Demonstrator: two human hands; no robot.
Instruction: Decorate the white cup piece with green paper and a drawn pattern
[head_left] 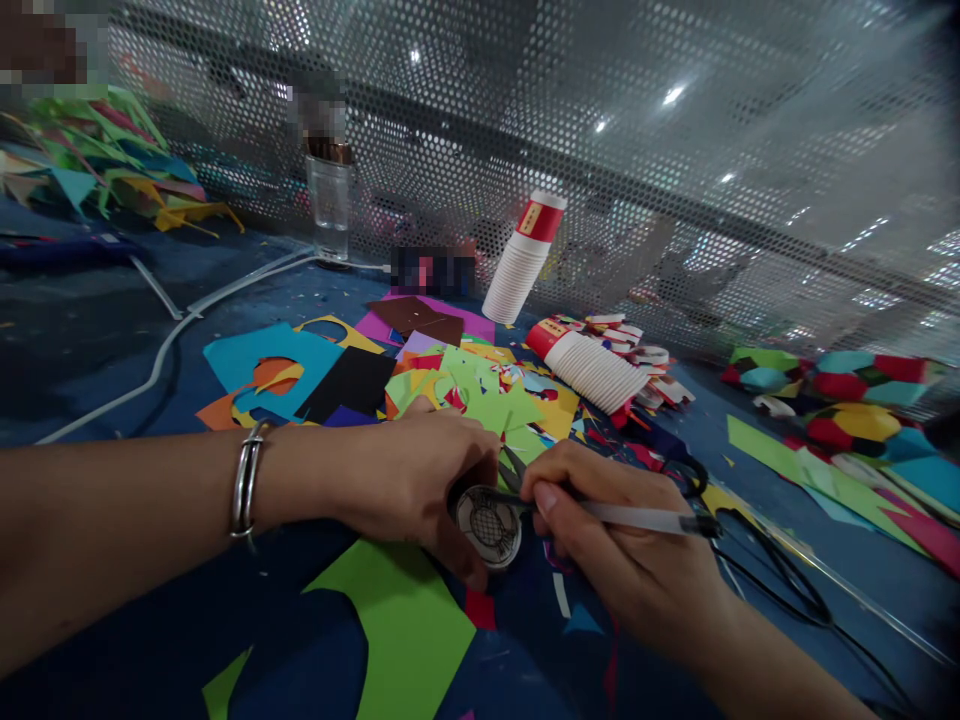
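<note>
My left hand (424,480), with a silver bracelet at the wrist, is wrapped around a small paper cup (489,527). Its round white end faces me and bears a black line drawing with a crosshatched middle. Between the fingers of my right hand (622,550) is a pen (637,517) with a pale barrel and a black end; its tip meets the drawing near the upper rim. Just behind both hands, part of a pair of scissors (514,465) shows, the rest hidden. Under my left hand lies a cut sheet of green paper (409,620).
Coloured paper scraps (480,385) cover the middle of the blue table. Behind them, one cup stack (517,265) stands tilted in view and another cup stack (596,370) lies down. A clear glass (328,205) and white cable (161,355) are left; a black cord (787,570) is right.
</note>
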